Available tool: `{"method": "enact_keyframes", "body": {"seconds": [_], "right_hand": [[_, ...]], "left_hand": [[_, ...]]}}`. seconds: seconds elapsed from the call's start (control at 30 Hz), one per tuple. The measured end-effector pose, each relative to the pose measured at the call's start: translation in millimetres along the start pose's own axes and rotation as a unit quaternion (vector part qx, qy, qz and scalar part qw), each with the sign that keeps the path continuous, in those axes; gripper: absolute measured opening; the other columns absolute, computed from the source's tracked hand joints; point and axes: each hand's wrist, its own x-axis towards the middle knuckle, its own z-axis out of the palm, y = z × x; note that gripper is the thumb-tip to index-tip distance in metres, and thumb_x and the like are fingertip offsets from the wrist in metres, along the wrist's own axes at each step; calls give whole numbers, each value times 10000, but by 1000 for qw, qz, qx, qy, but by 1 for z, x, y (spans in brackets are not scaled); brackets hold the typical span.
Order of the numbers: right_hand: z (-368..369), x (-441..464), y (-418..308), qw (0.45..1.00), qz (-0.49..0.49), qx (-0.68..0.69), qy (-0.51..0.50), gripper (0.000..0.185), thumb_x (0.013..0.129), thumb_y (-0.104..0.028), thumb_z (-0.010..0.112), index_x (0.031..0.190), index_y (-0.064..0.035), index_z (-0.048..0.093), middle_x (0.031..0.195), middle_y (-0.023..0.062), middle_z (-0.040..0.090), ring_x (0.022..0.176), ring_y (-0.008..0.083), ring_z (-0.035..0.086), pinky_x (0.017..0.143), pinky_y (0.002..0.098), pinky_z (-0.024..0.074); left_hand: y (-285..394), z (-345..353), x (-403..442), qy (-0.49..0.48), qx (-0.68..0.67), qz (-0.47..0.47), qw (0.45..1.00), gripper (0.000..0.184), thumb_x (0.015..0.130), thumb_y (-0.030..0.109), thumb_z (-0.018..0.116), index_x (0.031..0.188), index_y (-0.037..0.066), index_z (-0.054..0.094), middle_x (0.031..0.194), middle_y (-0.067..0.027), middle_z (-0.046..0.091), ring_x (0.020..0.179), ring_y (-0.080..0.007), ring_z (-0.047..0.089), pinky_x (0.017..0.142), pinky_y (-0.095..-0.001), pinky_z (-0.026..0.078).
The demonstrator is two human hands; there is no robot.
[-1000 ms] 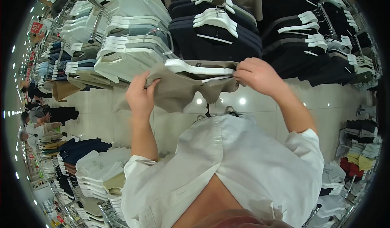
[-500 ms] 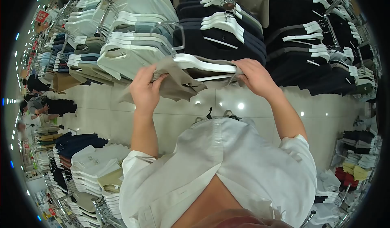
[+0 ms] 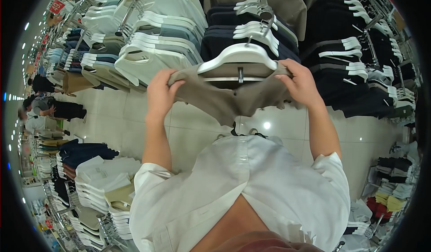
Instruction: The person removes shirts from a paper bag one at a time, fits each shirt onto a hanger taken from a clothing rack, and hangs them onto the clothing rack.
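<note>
A taupe shirt (image 3: 208, 94) spreads out in front of me on a white hanger (image 3: 238, 55). Its neck opening faces up, showing a dark label inside the collar. My left hand (image 3: 162, 94) pinches the cloth at the left shoulder, thumb on the near side. The opposite shoulder is gripped by my right hand (image 3: 300, 82). The hanger's hook points away from me, close to the end of a metal rail arm (image 3: 266, 13); I cannot tell whether it rests on the rail. The lower part of the shirt hangs folded and partly hidden.
White tops (image 3: 155, 63) hang to the left, dark tops (image 3: 334, 83) to the right, all on white hangers. Behind the shirt are several navy garments (image 3: 220, 43). More clothes racks stand at lower left. People (image 3: 58, 110) are at far left on the tiled floor (image 3: 193, 137).
The hanger has swung from a tilted, side-on position to face me squarely, its hook now toward the rail. Both hands moved slightly outward, the shirt spreading between them. The view shifted a little.
</note>
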Motion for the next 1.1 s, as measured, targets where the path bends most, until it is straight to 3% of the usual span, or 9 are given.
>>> {"method": "enact_keyframes", "body": {"seconds": [0.07,0.17,0.27,0.47,0.67,0.87,1.0,1.03,1.1], "right_hand": [[-9,-1,-2,1000,16,8,-9,339,892,-137,777,1193,-19,678,1056,162,694,943,386,668,825,391,540],[-7,2,-5,1000,6,7,-18,338,895,-130,774,1196,-11,675,1044,167,691,928,387,666,821,389,539],[-5,6,-9,999,-10,-1,-30,330,910,-113,755,1212,-7,669,1065,175,688,951,389,664,842,388,536],[-10,9,-18,993,1,30,-110,383,951,-27,666,1332,-18,625,1170,185,677,1049,395,646,933,392,517],[-15,9,-25,989,5,37,-144,497,944,38,616,1432,-46,582,1236,181,670,1084,382,644,957,398,515],[-25,10,-4,994,-45,-30,-94,606,895,46,621,1488,-59,554,1293,176,665,1163,369,628,1017,411,502],[-30,11,-9,998,-53,6,-22,617,927,-122,736,1507,-83,533,1291,157,667,1166,352,626,1039,402,490],[-29,12,-9,999,-36,5,-17,552,931,-195,763,1438,-63,588,1181,143,668,1096,330,638,976,383,506],[-32,17,-14,998,-13,-19,-52,460,935,-167,757,1359,-47,626,1102,129,648,1027,312,635,919,372,509]], "left_hand": [[-5,-11,-4,-41,-29,-34,998,399,784,189,875,1126,56,719,1013,-126,717,953,-364,667,819,-417,530],[7,-11,7,-72,-15,83,994,427,807,136,854,1195,44,700,1108,-138,726,998,-367,683,883,-412,546],[11,8,12,-56,-26,125,990,383,829,118,835,1180,36,704,1080,-145,727,975,-361,686,858,-389,544],[30,9,18,-104,-133,-27,985,320,835,102,832,1117,22,703,967,-142,707,852,-341,666,765,-368,531],[32,13,25,-74,-80,50,993,305,827,95,841,1087,25,697,918,-126,692,806,-297,656,742,-355,524],[33,5,30,-45,-118,-34,991,282,809,134,862,1020,53,693,869,-105,694,754,-293,656,685,-360,522],[23,0,32,-49,-133,-51,989,289,803,122,867,1018,45,690,857,-105,696,738,-266,647,694,-343,522],[23,-1,33,-52,-139,-55,987,291,802,121,869,1018,44,689,854,-102,696,738,-260,648,695,-341,522],[22,-2,34,-52,-144,-53,987,297,798,123,873,1016,43,689,845,-92,694,733,-249,645,696,-338,521]]}}
